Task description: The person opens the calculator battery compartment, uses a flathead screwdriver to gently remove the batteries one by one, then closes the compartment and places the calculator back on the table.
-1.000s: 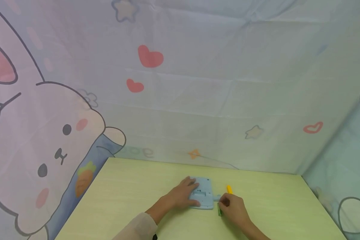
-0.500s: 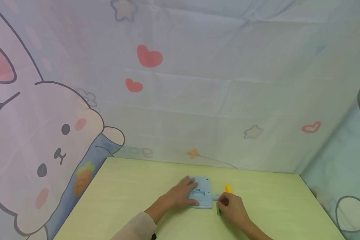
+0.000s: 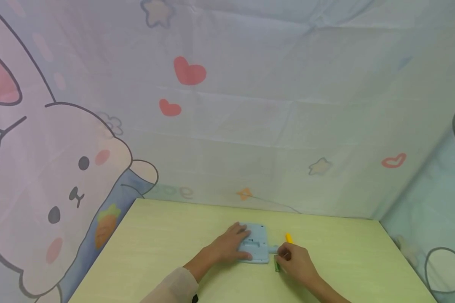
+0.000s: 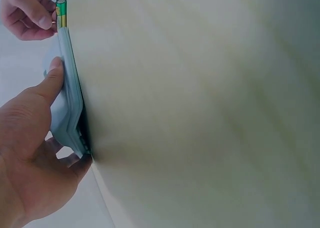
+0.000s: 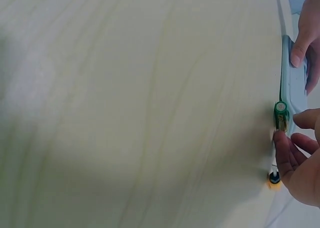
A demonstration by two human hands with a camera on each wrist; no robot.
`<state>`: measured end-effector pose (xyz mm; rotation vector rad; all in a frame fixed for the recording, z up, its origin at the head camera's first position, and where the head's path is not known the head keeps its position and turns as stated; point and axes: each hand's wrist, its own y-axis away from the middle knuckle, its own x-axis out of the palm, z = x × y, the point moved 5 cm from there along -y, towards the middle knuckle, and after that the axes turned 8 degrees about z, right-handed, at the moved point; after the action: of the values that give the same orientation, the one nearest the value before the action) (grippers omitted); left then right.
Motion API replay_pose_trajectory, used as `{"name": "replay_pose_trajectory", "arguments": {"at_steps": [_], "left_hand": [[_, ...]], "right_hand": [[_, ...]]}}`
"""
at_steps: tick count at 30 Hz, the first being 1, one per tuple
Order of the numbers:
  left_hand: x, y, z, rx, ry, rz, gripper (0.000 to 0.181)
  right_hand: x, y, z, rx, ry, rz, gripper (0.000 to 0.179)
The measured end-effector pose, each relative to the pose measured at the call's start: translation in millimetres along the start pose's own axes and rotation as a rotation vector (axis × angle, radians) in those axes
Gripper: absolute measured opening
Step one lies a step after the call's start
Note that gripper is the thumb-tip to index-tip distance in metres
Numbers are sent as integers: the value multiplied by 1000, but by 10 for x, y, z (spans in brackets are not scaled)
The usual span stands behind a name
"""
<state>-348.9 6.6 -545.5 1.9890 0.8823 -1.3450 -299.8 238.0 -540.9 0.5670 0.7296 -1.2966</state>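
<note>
A light blue, flat plastic device [image 3: 257,235] lies on the table, its back with a battery slot facing up. Across its left part lies my left hand [image 3: 227,247], holding it, with the thumb over the near part and other fingers at its left end in the left wrist view. Just right of the device, my right hand [image 3: 297,261] has its curled fingers at one end of a green battery [image 5: 281,117], seemingly pinching it; the fingers partly hide the contact. A narrow light blue piece [image 3: 273,249] reaches from the device's right side to those fingers.
Behind the right hand lies a yellow stick-like thing [image 3: 289,238], which shows a black collar in the right wrist view. The pale yellow table [image 3: 167,227] ends against a printed cloth backdrop [image 3: 227,139]. Something small and black shows near the left sleeve [image 3: 174,286].
Both hands, the device and the battery stay nearly in place. Only a slight shift of the whole head view shows.
</note>
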Motion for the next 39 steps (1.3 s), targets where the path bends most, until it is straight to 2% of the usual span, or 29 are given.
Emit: {"name": "replay_pose_trajectory", "arguments": {"at_steps": [8,21,28,39], "left_hand": [[-9,-11,0,-10,-30,-2,86],[8,-39,19,-8,-20,5,86],[-7,-39,13,-7,-44,-4,85],[-53,-29,-6,-10,-50,5,86]], "right_hand": [[-67,14,33,-59,-15,32,11],[-140,-19,21,-110,-6,38,13],[-115,-29,16,-154,-46,58,13],[-141,-35,52,-209,-32,37,15]]}}
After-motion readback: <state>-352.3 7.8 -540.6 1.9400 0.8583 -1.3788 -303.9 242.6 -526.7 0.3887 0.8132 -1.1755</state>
